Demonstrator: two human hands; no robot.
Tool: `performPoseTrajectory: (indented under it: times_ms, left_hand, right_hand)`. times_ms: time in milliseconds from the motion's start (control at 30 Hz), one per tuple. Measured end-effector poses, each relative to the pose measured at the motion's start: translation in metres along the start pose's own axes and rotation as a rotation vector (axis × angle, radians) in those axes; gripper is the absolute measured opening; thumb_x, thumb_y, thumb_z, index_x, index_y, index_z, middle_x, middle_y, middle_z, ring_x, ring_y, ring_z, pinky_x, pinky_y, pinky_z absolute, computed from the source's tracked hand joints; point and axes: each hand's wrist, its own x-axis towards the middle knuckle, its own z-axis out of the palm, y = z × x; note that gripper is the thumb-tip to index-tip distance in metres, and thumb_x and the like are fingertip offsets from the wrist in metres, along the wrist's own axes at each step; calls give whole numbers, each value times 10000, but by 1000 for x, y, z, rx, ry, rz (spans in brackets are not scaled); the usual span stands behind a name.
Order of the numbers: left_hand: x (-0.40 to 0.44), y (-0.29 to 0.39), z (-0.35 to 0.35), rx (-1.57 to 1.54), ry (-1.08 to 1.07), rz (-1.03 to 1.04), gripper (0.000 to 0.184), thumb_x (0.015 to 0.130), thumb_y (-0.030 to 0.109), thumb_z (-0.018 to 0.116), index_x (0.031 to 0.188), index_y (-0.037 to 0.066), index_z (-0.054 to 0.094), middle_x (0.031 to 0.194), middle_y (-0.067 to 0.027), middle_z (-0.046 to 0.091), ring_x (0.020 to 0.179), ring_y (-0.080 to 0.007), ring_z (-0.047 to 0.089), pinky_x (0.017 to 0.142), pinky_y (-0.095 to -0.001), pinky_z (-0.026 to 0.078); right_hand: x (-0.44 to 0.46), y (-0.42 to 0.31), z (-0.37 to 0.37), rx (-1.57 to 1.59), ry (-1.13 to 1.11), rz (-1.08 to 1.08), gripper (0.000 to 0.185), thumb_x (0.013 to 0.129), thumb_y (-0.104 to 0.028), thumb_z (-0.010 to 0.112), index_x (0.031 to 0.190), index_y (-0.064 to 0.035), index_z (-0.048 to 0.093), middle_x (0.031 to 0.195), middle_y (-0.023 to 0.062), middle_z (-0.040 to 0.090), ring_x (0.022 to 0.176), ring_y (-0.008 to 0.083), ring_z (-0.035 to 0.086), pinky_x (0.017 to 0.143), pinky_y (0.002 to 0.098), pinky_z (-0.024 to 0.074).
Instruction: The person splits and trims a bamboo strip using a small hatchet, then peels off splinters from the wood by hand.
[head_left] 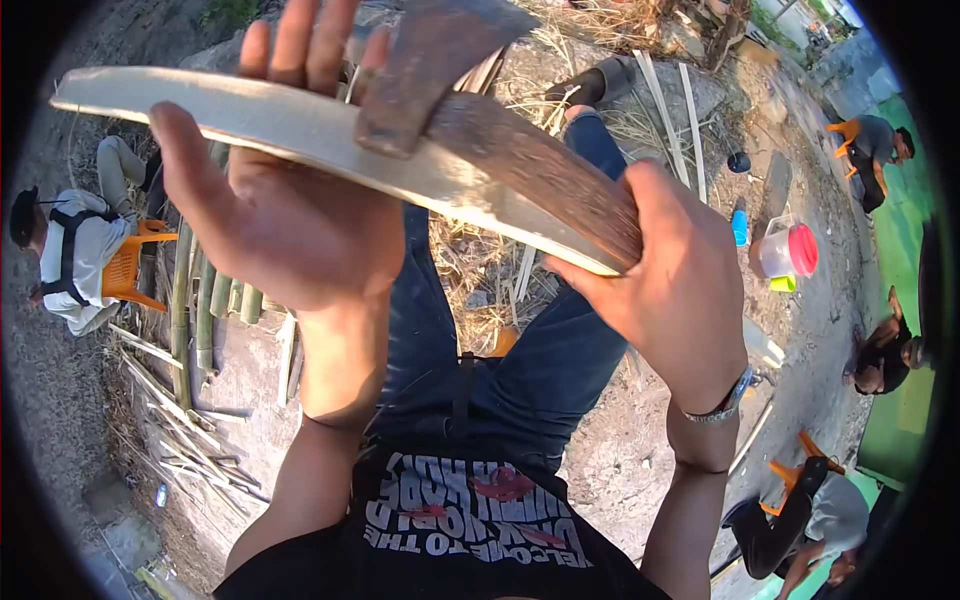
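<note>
A pale, slightly curved wooden strip point(280, 125) runs across the upper part of the head view. Over it lies a hatchet with a dark, rusty blade point(415, 75) and a rough brown handle point(540, 170). My right hand point(670, 270) is wrapped round the handle's end and the strip's right end together. Beneath the strip, my left hand point(290, 210) is palm up with its fingers spread and the thumb in front of the strip's near edge. The strip rests across this open hand, which does not grip it. The backs of the left fingers are hidden.
Green bamboo poles point(180, 310) and split strips point(195, 435) lie on the ground at left. A person sits on an orange chair point(130, 265) there. At right are a clear bucket with a red lid point(802, 249), a blue cup point(739, 227) and several other people.
</note>
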Motion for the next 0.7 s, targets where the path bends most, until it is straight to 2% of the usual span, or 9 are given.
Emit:
performPoseTrajectory:
  times_ms: [33, 100, 133, 200, 267, 300, 367, 500, 700]
  left_hand:
    - [9, 21, 7, 149, 276, 34, 695, 1052, 526, 453, 1401, -74, 419, 1360, -245, 533, 1327, -370, 498, 1126, -472, 427]
    - [20, 70, -29, -99, -100, -156, 363, 1078, 344, 457, 1179, -5, 476, 1061, -126, 545, 945, -247, 538, 873, -367, 478]
    - [22, 84, -16, -88, 78, -9, 332, 1076, 367, 453, 1088, 35, 450, 926, -68, 461, 745, -176, 386, 686, -335, 395]
    - [26, 117, -25, 147, 107, 251, 320, 1093, 361, 402, 1033, 48, 435, 894, -43, 462, 638, -139, 388, 544, -282, 377]
    - [31, 156, -39, 260, 50, 318, 289, 1049, 355, 504, 1004, 77, 439, 853, -29, 450, 634, -129, 379, 543, -275, 366]
    - [34, 165, -40, 321, 56, 368, 285, 1029, 350, 546, 983, 89, 442, 833, -20, 442, 628, -121, 371, 535, -269, 359]
    - [36, 160, -35, 421, 52, 389, 262, 1015, 317, 568, 935, 99, 445, 791, -8, 420, 610, -120, 357, 532, -278, 341]
    - [30, 121, -45, 681, -6, 354, 326, 1007, 289, 601, 788, 150, 402, 696, 30, 346, 559, -98, 319, 506, -265, 289]
    - [28, 60, -49, 839, 128, 327, 355, 1015, 216, 634, 760, 147, 397, 662, 34, 325, 517, -86, 335, 471, -252, 259]
  right_hand:
    - [13, -2, 8, 82, 27, -75, 716, 504, -361, 994, 961, 11, 587, 796, 166, 616, 731, 389, 637, 660, 420, 509]
    - [40, -7, 15, 174, -43, -153, 747, 466, -365, 998, 972, 22, 610, 817, 164, 613, 745, 383, 637, 674, 418, 506]
    - [53, -7, 15, 235, -120, -233, 779, 428, -369, 1002, 983, 33, 632, 837, 163, 609, 760, 376, 638, 687, 415, 504]
    - [70, -2, 16, 228, -60, -247, 793, 402, -369, 1003, 984, 35, 646, 863, 164, 609, 779, 369, 637, 701, 410, 500]
    - [77, 8, 12, 189, 37, -216, 771, 429, -380, 1002, 979, 33, 656, 916, 152, 605, 832, 355, 619, 733, 390, 487]
    - [80, 21, 13, 92, 135, -267, 638, 596, -376, 973, 976, 29, 660, 851, 128, 606, 735, 278, 620, 675, 359, 475]
    - [69, 27, 16, 62, 161, -32, 425, 817, -341, 874, 971, 2, 676, 763, 72, 615, 642, 160, 594, 609, 294, 460]
    - [19, 26, 67, 981, 157, 433, 284, 957, -293, 758, 988, -31, 654, 674, -21, 567, 576, 52, 490, 533, 244, 380]
    - [-75, 10, 156, 1319, -9, 820, 394, 1059, -403, 574, 879, -53, 585, 642, -34, 503, 550, 42, 465, 507, 232, 367]
